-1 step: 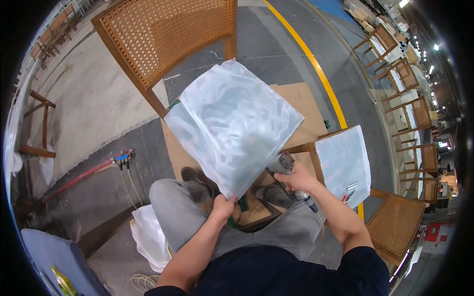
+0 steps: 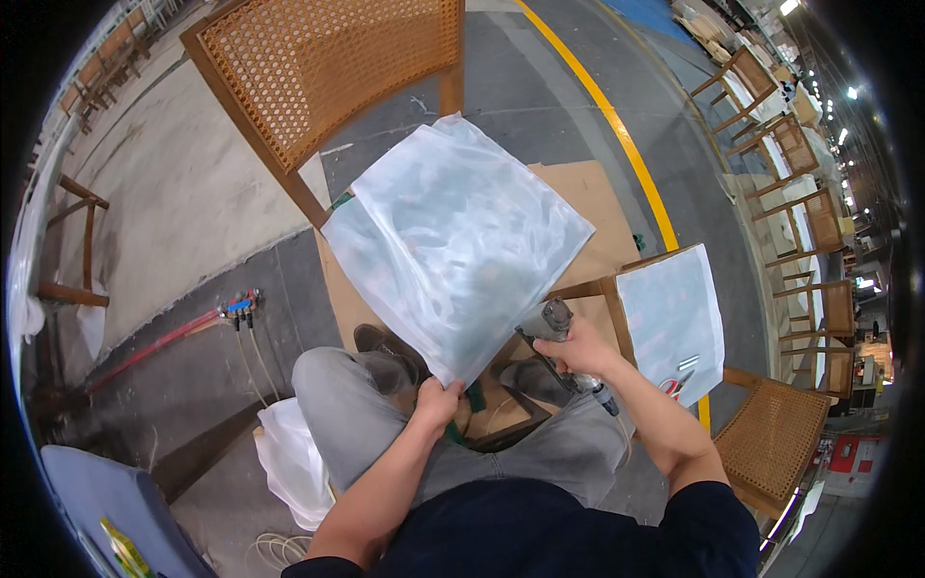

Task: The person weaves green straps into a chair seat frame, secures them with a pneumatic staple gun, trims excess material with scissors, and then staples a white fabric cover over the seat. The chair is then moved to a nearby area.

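The white cover (image 2: 458,241) lies beyond left hand (image 2: 438,403) pinching its corner; right hand (image 2: 583,349) grips a tool (image 2: 557,314).

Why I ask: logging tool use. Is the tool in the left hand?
No: the right hand holds the tool; the left hand pinches the white cover.

No lettering or number is legible; any print on the elongated yellow-green object (image 2: 123,547) at lower left and the red rectangular panel (image 2: 848,454) at right is too small to read.
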A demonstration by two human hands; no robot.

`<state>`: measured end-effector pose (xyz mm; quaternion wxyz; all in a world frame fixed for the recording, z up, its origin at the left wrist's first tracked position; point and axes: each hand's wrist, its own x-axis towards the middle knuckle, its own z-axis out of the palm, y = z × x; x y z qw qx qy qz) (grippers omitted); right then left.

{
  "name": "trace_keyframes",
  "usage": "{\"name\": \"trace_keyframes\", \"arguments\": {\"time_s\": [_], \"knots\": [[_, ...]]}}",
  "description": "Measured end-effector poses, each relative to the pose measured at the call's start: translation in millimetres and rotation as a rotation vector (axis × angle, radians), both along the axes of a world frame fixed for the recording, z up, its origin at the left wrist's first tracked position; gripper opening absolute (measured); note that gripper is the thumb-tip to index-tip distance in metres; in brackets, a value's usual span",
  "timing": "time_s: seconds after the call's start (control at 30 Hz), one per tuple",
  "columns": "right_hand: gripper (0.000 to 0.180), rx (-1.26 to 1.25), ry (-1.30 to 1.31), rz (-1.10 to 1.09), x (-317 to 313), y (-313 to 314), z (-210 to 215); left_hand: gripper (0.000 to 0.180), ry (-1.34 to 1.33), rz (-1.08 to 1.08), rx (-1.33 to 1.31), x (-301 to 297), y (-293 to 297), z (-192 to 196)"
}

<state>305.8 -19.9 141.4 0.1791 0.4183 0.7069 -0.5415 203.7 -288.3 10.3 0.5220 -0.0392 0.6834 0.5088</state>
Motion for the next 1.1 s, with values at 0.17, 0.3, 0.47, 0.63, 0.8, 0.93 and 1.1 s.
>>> {"name": "trace_keyframes", "arguments": {"time_s": [0.17, 0.3, 0.47, 0.63, 0.8, 0.93, 1.1], "knots": [[0.032, 0.035, -0.034, 0.014, -2.6, -6.9, -12.6, 0.025, 0.032, -0.015, 0.001, -3.9, 9.2, -1.0], [0.031, 0.043, -0.06, 0.016, -1.2, -9.8, -10.7, 0.026, 0.017, 0.021, 0.001, -2.8, 12.0, 7.1], [0.032, -0.056, 0.14, -0.205, 21.4, 0.4, 10.7, 0.031, 0.006, 0.003, -0.06, -8.1, 12.5, 19.4], [0.044, 0.004, 0.233, -0.674, 76.0, 83.6, 35.9, 0.039, -0.1, 0.082, -0.017, -9.4, 8.2, 12.5], [0.054, 0.017, 0.269, -0.973, 179.2, 190.3, 1.3, 0.036, -0.231, -0.064, -0.05, -21.0, 14.8, 12.1], [0.049, -0.182, 0.291, -1.117, 240.4, 231.8, -36.7, 0.02, -0.217, 0.444, -0.157, -35.4, 25.7, 25.8], [0.046, -0.337, 0.403, -0.991, 243.2, 235.6, -91.8, 0.048, 0.303, 0.712, -0.1, -122.2, 7.9, 49.4]]}}
